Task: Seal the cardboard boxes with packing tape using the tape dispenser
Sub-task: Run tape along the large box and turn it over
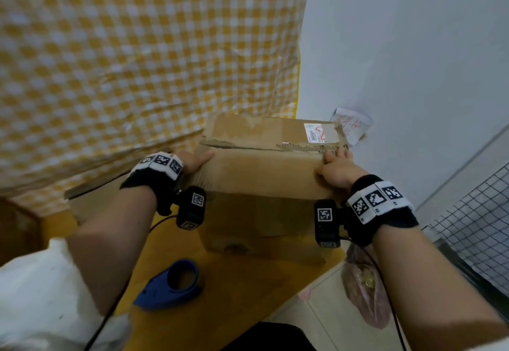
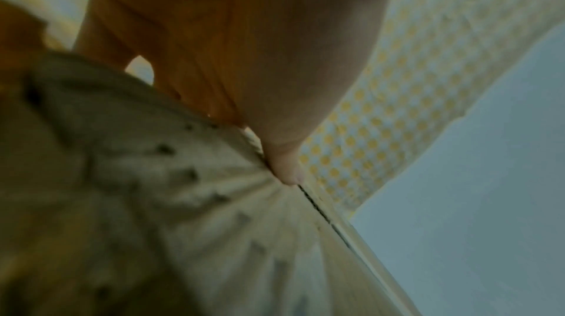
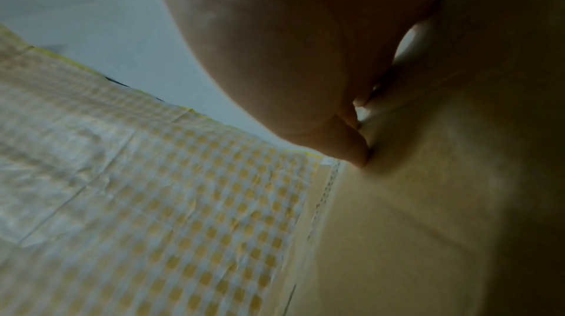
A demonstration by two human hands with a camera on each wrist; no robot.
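A worn cardboard box (image 1: 261, 174) stands on the yellow tabletop (image 1: 248, 281), flaps folded down, with a ragged seam (image 1: 248, 145) across the top. My left hand (image 1: 192, 162) grips its left end, the thumb (image 2: 287, 171) lying along the top edge and the fingers hidden down the side. My right hand (image 1: 336, 169) presses flat on the near flap at the right corner, fingers straight and the thumb (image 3: 351, 149) on the cardboard (image 3: 397, 224). A blue tape dispenser (image 1: 172, 286) lies on the table in front of the box, untouched.
A yellow-and-white checked cloth (image 1: 137, 47) hangs behind the box on the left. A white wall with a scribbled paper (image 1: 351, 123) is at the right. A pink bag (image 1: 363, 290) and a wire grid (image 1: 479, 226) lie off the table's right edge.
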